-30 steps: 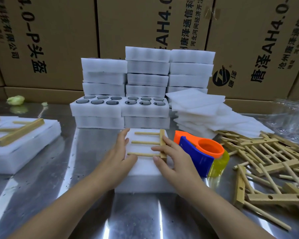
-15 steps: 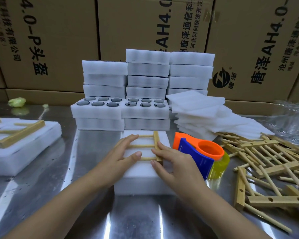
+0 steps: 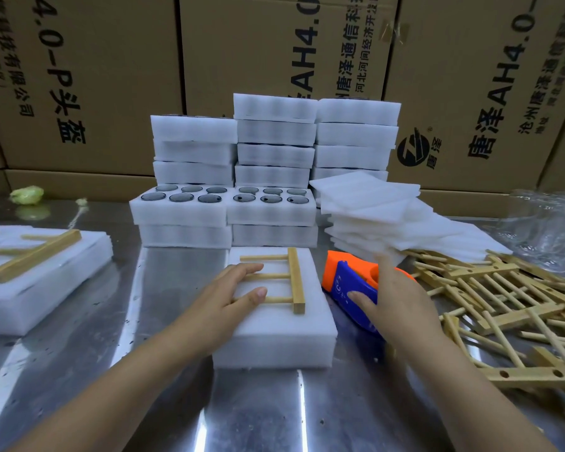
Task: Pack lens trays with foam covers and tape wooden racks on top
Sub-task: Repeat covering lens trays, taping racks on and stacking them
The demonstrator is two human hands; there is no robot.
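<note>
A covered white foam tray lies in front of me on the steel table. A small wooden rack with three pegs rests flat on its top. My left hand lies on the rack's pegs with fingers straight, pressing them down. To the right, my right hand reaches onto the orange and blue tape dispenser, thumb against its blue side, fingers over the orange top; the hand is blurred and the grasp is unclear.
Stacks of foam lens trays stand behind, two open ones showing lenses. Thin foam covers pile at right beside a heap of wooden racks. A packed tray with a rack sits at left. Cardboard boxes wall the back.
My right hand left the rack's bar and moved right onto the tape dispenser. My left hand stays on the pegs; the rack has settled slightly right on the foam.
</note>
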